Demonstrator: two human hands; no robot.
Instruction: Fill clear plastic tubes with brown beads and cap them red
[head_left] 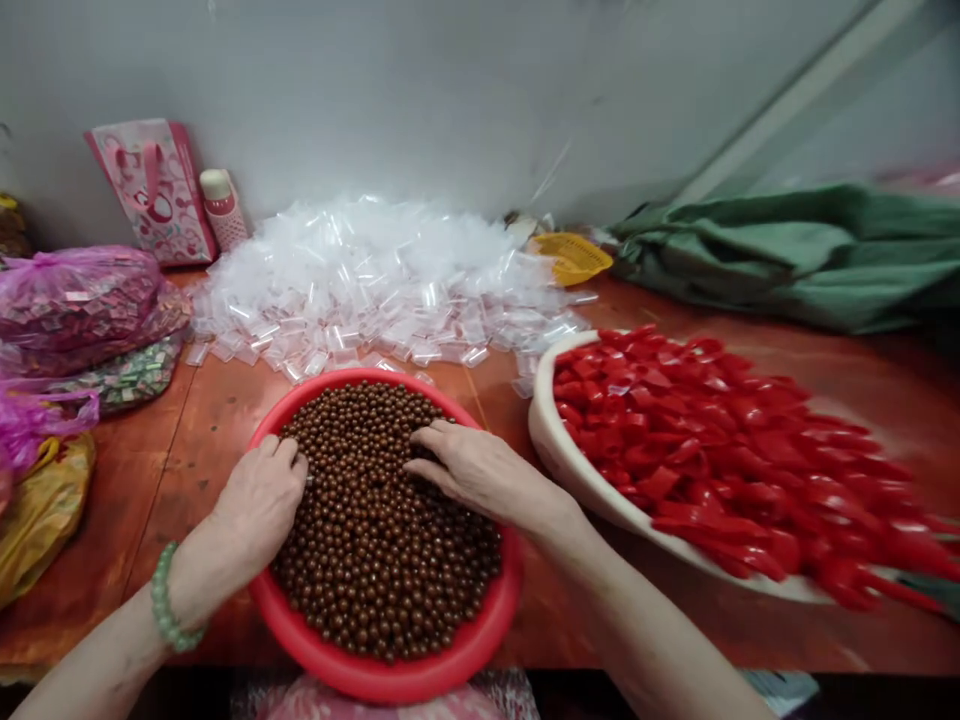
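A red plastic basin (386,685) full of shiny brown beads (375,540) stands at the table's front edge. My left hand (262,495) rests at the basin's left side, its fingers curled over the beads. A small pale glint shows by its fingertips, too small to name. My right hand (476,470) reaches in from the right with thumb and fingers apart, the fingertips touching the beads. Behind the basin spreads a heap of clear plastic pieces (390,290). On the right, a white basin (547,420) is piled with red plastic parts (720,440).
Purple plastic bags (82,300) of small pieces and a yellow bag (49,510) lie at the left. A pink patterned bag (154,195) and a bottle (223,210) stand by the wall. A yellow basket (574,258) and green cloth (795,255) lie back right.
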